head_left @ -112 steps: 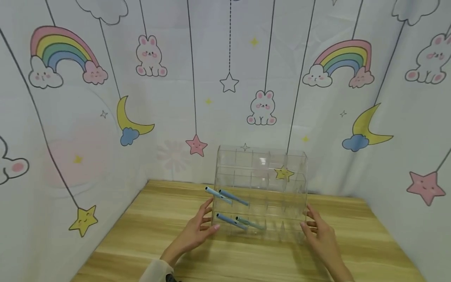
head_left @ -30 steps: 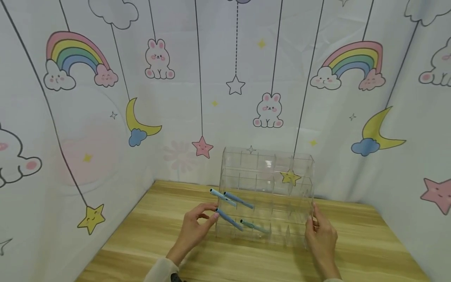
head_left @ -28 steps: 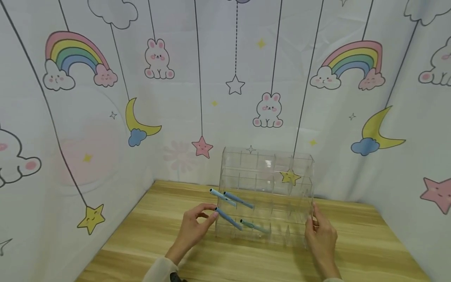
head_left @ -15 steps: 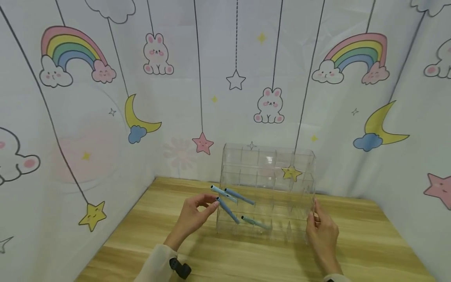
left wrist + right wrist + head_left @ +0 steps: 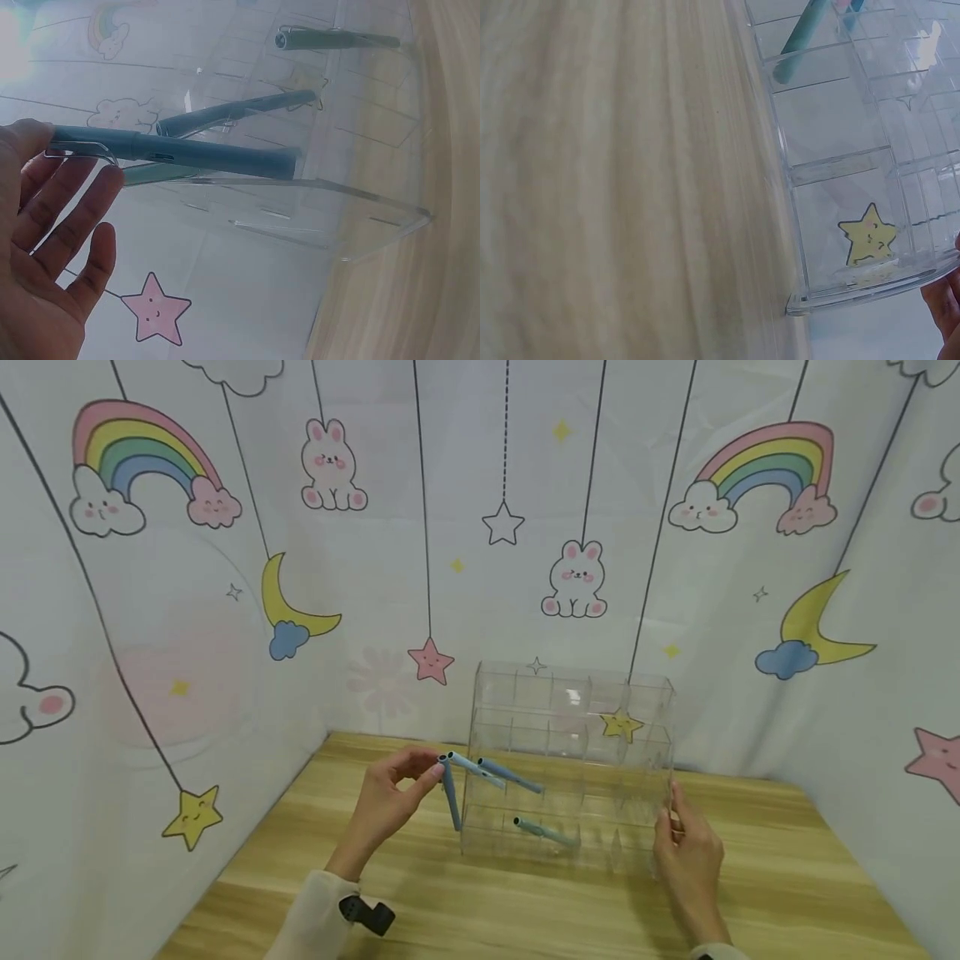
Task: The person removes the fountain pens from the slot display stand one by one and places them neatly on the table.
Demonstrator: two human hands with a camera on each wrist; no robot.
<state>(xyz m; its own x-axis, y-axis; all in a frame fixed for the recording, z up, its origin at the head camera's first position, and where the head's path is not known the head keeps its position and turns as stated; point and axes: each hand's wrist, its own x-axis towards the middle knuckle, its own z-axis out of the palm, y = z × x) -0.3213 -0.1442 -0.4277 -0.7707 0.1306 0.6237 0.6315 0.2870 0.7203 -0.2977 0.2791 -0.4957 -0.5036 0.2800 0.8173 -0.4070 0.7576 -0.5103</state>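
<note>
A clear acrylic pen rack (image 5: 570, 752) with tiered compartments stands on the wooden table. My left hand (image 5: 390, 802) pinches a blue fountain pen (image 5: 451, 795) near its clip end, just off the rack's left side; the left wrist view shows the pen (image 5: 217, 159) between thumb and fingers, held clear of the rack. A light blue pen (image 5: 477, 770) and a darker blue pen (image 5: 512, 775) lean in a middle tier, and a green pen (image 5: 546, 832) lies in the bottom tier. My right hand (image 5: 688, 860) grips the rack's right end, its fingers partly hidden behind the panel.
The wooden table (image 5: 570, 918) extends in front of the rack and to both sides. A white curtain (image 5: 360, 568) printed with rainbows, rabbits and stars hangs close behind the rack and along both sides.
The left hand has lifted the blue pen from the bottom left compartment and moved it up and left, out past the rack's side. The right hand stays on the rack's right end.
</note>
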